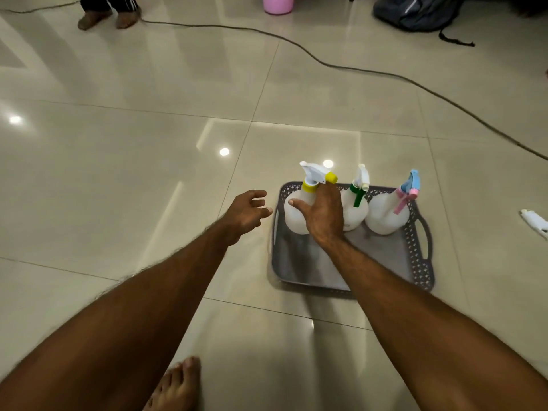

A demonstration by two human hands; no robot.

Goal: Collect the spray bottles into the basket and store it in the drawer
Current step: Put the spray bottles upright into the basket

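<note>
We look to be in a home: glossy beige floor tiles (148, 173), bare feet (108, 17) far beyond our hands, a backpack (415, 11), a pink bucket (278, 3), a trailing cable (296, 44).

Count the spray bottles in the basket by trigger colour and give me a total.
Yellow-trigger spray bottle: 1
Green-trigger spray bottle: 1
Pink-and-blue-trigger spray bottle: 1
Total: 3, all upright in the grey basket.

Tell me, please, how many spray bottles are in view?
3, all upright along the basket's far side: yellow-trimmed bottle left, green-trimmed bottle middle, pink-and-blue-trimmed bottle right. None seems hidden.
</note>
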